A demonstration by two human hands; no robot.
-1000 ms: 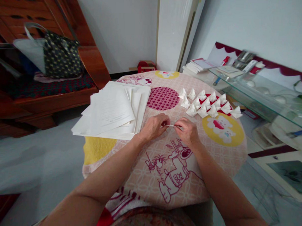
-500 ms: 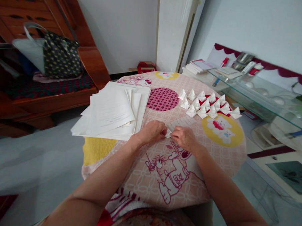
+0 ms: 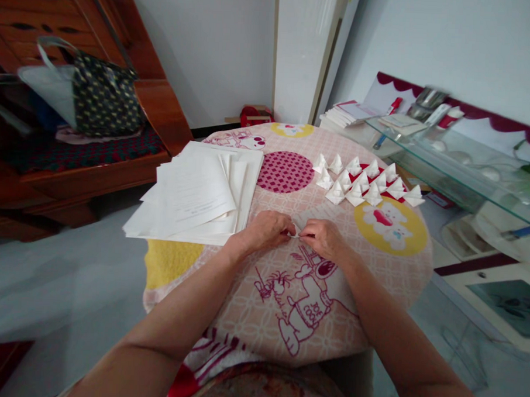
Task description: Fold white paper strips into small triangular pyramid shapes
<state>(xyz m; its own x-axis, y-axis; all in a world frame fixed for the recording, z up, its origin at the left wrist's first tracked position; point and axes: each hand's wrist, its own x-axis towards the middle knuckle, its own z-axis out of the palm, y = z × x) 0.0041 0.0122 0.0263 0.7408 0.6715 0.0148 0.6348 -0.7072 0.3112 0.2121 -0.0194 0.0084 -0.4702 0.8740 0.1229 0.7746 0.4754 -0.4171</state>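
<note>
Between my two hands is a small piece of folded white paper (image 3: 296, 230), mostly hidden by the fingers. My left hand (image 3: 273, 229) pinches its left side, and my right hand (image 3: 322, 236) pinches its right side. Just beyond my right hand a flat sheet of paper (image 3: 319, 212) lies on the tablecloth. Several small folded white paper boats (image 3: 355, 191) stand in rows at the far right of the table. Left of my hands rests a stack of white paper sheets (image 3: 195, 195), some with printed lines.
A patterned pink cloth covers the round table (image 3: 260, 303). On the right stands a glass shelf (image 3: 468, 166) with cups and papers near it. A wooden bench (image 3: 150, 111) at the left holds a dark patterned bag (image 3: 105, 95).
The folded paper between my fingers shows less of its white surface now, and its angle has changed. My hands stay in nearly the same place. The view has shifted slightly.
</note>
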